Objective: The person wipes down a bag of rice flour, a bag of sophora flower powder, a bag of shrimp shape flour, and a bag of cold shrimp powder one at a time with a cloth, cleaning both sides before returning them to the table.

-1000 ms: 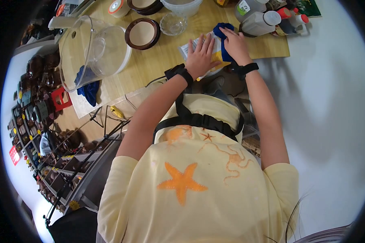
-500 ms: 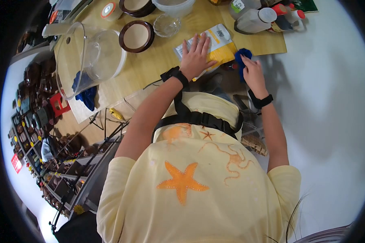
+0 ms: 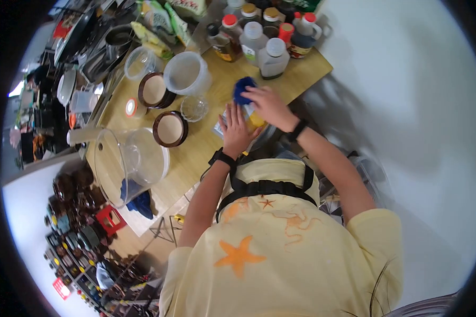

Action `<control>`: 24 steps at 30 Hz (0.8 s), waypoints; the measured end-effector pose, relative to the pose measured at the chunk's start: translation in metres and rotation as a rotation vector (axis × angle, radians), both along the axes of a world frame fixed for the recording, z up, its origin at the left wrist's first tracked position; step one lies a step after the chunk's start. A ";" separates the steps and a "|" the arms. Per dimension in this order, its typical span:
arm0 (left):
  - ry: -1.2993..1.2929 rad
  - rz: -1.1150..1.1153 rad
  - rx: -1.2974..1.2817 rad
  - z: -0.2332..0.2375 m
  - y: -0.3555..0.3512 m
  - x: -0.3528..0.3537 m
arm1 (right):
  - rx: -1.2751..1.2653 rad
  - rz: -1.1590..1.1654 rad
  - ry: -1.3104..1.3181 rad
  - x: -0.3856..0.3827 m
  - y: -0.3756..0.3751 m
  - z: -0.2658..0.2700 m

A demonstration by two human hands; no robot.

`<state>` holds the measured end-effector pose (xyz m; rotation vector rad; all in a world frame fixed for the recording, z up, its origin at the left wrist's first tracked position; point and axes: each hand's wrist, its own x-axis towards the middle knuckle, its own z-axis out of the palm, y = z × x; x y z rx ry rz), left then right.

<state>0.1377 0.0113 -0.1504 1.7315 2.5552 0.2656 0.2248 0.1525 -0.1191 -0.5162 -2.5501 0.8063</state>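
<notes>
My left hand [image 3: 234, 132] lies flat, fingers spread, on a white and yellow packet [image 3: 251, 120] near the front edge of the wooden table [image 3: 206, 142]. My right hand [image 3: 268, 104] grips a blue cloth [image 3: 243, 88] and presses it on the far end of that packet. Most of the packet is hidden under both hands. Both wrists wear black bands.
Several bottles [image 3: 264, 39] stand at the table's far edge. A small glass bowl [image 3: 194, 108], a clear tub [image 3: 186, 73] and two brown-rimmed bowls [image 3: 170, 128] sit to the left. A big clear bowl [image 3: 129, 164] holds another blue cloth [image 3: 137, 199]. Shelves of jars [image 3: 74, 222] lie lower left.
My right hand has carried the blue cloth from the table's edge back up onto the packet's far end. The left hand stays pressed on the packet. The view has tilted toward the table's back.
</notes>
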 end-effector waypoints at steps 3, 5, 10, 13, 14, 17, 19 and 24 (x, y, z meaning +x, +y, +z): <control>-0.006 0.009 -0.034 0.006 -0.007 0.000 | 0.102 -0.033 -0.166 -0.020 -0.018 -0.023; -0.020 0.053 -0.122 0.012 -0.016 0.005 | 0.099 -0.045 -0.157 -0.016 -0.015 -0.035; -0.111 -0.087 -0.146 0.017 -0.035 -0.013 | -0.027 -0.133 -0.257 0.010 -0.002 -0.027; -0.096 -0.025 -0.220 0.020 -0.027 -0.007 | 0.040 -0.149 -0.225 0.027 -0.004 -0.021; -0.040 -0.006 -0.243 0.022 -0.023 -0.002 | 0.059 -0.145 -0.207 0.032 -0.005 -0.020; 0.045 0.031 -0.285 0.029 -0.012 0.015 | 0.012 -0.087 -0.143 0.052 -0.016 -0.018; -0.007 0.033 -0.276 0.029 -0.005 0.022 | -0.048 -0.074 -0.150 0.062 -0.022 -0.009; 0.050 0.067 -0.193 0.001 -0.005 0.020 | -0.150 -0.263 -0.058 0.087 0.001 -0.015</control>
